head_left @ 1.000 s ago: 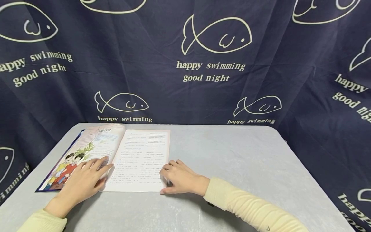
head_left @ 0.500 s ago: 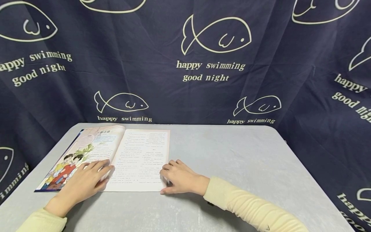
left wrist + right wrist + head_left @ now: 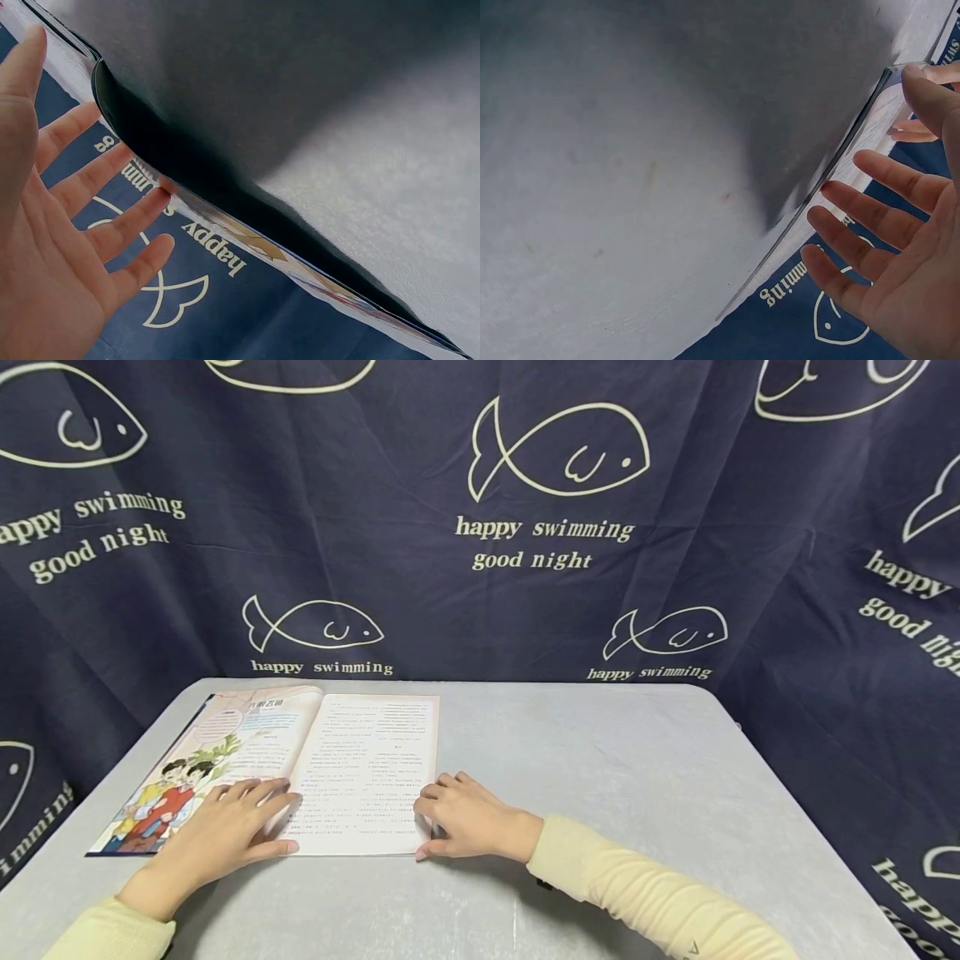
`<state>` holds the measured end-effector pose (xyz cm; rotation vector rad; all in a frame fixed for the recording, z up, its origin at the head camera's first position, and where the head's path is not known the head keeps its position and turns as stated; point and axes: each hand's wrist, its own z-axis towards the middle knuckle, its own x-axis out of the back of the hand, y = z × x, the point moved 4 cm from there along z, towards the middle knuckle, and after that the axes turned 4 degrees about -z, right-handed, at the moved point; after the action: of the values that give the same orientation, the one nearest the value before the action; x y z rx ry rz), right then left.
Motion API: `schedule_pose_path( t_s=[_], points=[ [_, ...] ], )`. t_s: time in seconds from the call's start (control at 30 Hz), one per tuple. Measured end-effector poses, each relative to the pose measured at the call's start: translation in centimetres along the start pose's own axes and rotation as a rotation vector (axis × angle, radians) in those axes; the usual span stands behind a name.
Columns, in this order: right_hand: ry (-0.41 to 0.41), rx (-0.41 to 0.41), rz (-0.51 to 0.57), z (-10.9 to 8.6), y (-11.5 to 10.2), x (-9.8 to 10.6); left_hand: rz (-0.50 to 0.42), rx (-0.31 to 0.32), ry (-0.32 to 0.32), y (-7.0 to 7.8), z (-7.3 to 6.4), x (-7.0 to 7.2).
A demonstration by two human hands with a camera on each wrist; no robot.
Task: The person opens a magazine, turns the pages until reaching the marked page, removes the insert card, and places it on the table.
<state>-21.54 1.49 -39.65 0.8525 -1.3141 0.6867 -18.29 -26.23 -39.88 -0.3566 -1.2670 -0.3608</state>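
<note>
Spread left hand (image 3: 221,833) and loosely bent right hand (image 3: 467,815) rest on a rectangular paper book (image 3: 367,760).

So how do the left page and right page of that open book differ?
The left page carries a colourful illustration and text; the right page shows text alone. The left page bows upward; the right page lies flatter. Both bear printed text.

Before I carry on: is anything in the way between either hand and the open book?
Nothing visible is. The left hand rests directly on the open book, beside its fold, and the right hand touches its right edge near the bottom corner.
</note>
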Motion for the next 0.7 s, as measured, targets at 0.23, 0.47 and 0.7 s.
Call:
schedule_pose_path(
  t_s=[0.23,0.47,0.7],
  points=[
    [0.008,0.009,-0.005,0.04,-0.01,0.03,-0.018,-0.011,-0.007,-0.01,-0.07,-0.02],
    [0.021,0.025,-0.010,0.06,-0.08,0.13,-0.009,-0.012,-0.015,-0.07,-0.07,-0.12],
    [0.060,0.038,0.013,0.09,-0.14,0.29,-0.013,-0.016,-0.006,-0.14,-0.10,-0.07]
  ],
)
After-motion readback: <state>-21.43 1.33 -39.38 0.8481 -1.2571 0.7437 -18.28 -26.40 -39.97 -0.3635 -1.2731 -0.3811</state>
